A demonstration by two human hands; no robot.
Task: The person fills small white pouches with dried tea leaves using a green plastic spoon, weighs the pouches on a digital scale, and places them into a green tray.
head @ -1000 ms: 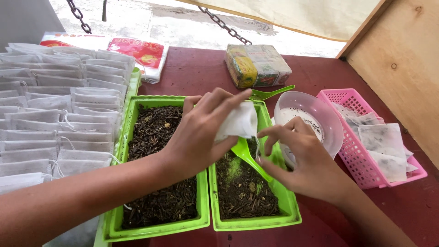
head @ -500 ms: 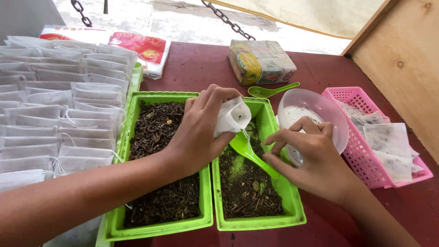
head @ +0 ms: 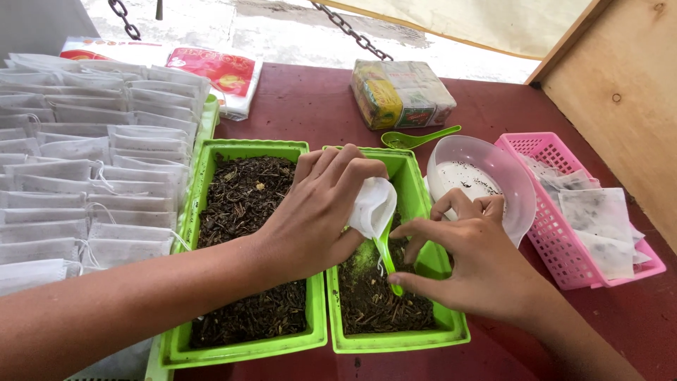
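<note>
My left hand (head: 317, 212) holds a small white filter bag (head: 372, 206) over the right green tray (head: 405, 340), which has dark loose tea in it. My right hand (head: 469, 264) pinches the handle of a green plastic spoon (head: 386, 255); the spoon's bowl is tucked under the bag's mouth and hidden by it. A second green tray (head: 211, 169) full of the same dark tea sits right beside it on the left, under my left wrist.
Rows of filled white bags (head: 84, 176) lie at the left. A clear plastic bowl (head: 493, 176) and a pink basket (head: 564, 247) of flat bags stand at the right. Another green spoon (head: 416, 137), a wrapped yellow packet (head: 402, 92), a red-and-white packet (head: 222, 77) and a wooden panel (head: 620, 99) lie behind.
The right hand has moved the spoon up from the tea to the mouth of the bag. The left hand has lowered and tilted the bag toward the spoon.
</note>
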